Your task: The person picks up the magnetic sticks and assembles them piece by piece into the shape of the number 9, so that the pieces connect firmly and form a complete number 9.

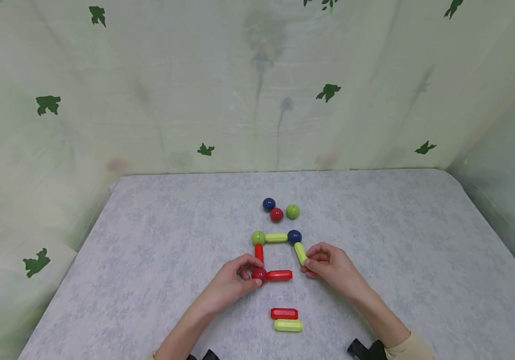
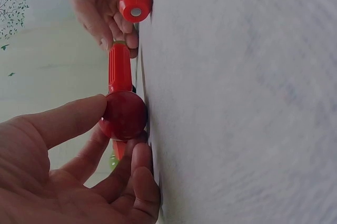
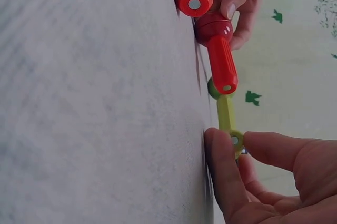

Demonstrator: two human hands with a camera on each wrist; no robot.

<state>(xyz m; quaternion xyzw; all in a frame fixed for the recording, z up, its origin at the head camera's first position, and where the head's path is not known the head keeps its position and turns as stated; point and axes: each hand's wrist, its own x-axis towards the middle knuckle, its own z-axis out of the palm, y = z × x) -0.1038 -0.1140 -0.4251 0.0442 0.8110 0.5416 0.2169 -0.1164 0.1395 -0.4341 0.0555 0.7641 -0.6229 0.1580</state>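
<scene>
Yellow rod [image 1: 300,253] slants from a blue ball [image 1: 294,237] at its 11 o'clock end to its 5 o'clock end, which the right hand [image 1: 336,269] pinches between thumb and fingers. Toward 8 o'clock, the left hand [image 1: 236,279] pinches a red ball [image 1: 259,275] with thumb and fingers; from that ball a red rod [image 1: 280,275] points to 3 o'clock, its tip apart from the right hand. These pieces look light, stiff and sturdy, with glossy surfaces that may slip; silver discs [image 3: 194,3] on rod ends suggest magnets, so joints could swivel. Rods are best held across their flat sides, balls round the widest part. At 6 o'clock, a loose red rod [image 1: 284,313] and a loose yellow rod [image 1: 288,325] limit room; the table [image 1: 397,215] stretches widely toward 3 and 9, its far edge well off at 12.
</scene>
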